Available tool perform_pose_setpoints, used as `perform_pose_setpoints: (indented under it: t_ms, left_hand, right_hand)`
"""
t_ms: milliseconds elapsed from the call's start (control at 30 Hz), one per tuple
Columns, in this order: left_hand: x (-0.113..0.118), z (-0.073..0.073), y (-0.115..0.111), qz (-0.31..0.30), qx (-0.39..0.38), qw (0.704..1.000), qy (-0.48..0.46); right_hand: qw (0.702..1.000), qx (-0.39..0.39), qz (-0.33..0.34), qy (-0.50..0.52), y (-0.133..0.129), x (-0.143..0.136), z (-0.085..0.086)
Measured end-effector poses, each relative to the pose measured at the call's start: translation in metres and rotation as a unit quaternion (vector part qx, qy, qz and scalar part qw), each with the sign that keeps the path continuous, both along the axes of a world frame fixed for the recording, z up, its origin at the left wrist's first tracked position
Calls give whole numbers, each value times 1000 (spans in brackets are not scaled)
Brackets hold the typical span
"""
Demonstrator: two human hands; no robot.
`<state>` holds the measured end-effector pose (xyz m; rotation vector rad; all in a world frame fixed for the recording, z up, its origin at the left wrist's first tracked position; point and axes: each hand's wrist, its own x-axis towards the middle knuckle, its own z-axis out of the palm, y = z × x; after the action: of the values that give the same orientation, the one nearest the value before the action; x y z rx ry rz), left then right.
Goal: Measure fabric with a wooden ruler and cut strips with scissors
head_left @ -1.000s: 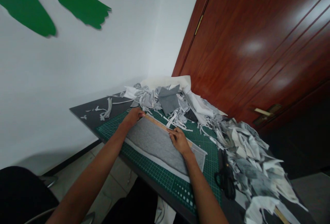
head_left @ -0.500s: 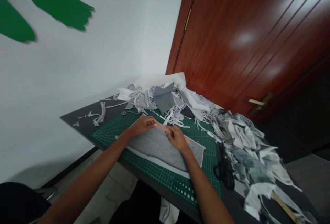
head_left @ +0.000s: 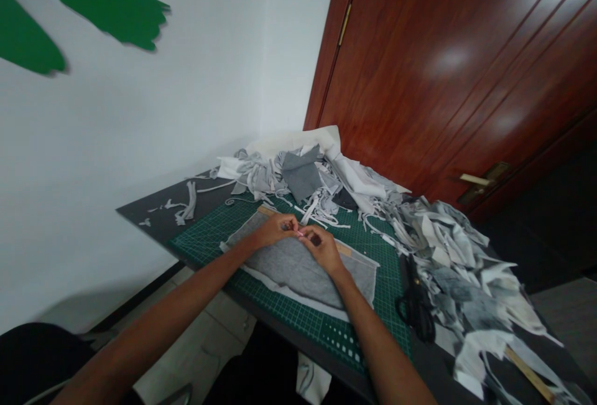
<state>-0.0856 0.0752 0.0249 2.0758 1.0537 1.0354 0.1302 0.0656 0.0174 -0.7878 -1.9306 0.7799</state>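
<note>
A grey fabric piece (head_left: 298,271) with pale edges lies flat on the green cutting mat (head_left: 196,240). Along its far edge runs a wooden ruler (head_left: 344,249), partly covered by the hands. My left hand (head_left: 278,229) and my right hand (head_left: 321,248) meet over the middle of that edge, fingertips pinched together. Something small and pinkish shows between the fingertips, too small to name. Both hands are closed, just above the fabric or touching it; I cannot tell which.
A heap of grey and white fabric scraps (head_left: 303,175) covers the table's back and continues down the right side (head_left: 457,268). A black cord bundle (head_left: 418,311) sits right of the mat. Another wooden strip (head_left: 529,374) lies front right. Thin offcuts (head_left: 189,203) lie far left.
My hands have drawn together until their fingertips meet, the left one moving right. The ruler's left end is now uncovered. The view has shifted slightly.
</note>
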Motion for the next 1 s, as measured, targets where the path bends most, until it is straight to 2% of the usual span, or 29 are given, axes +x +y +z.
perform_pose_setpoints:
  t_ms: [200,400,533,800,1000]
  left_hand:
    - [2,1,-3,-9,19,999,27]
    - [-21,4,2,42,97,990,91]
    - [-35,-4,12,65,121,980,147]
    - [-57,-19,29,125,118,962,211]
    - [-60,-26,32,135,119,957,228]
  right_hand:
    - [997,-66,3,35,2,-1,-6]
    - [992,-85,-61,69,12,10,-9]
    - [990,-86,-81,74,15,16,-10]
    - [988,-109,-85,69,16,13,-13]
    - [986,-131,-87,63,14,13,-11]
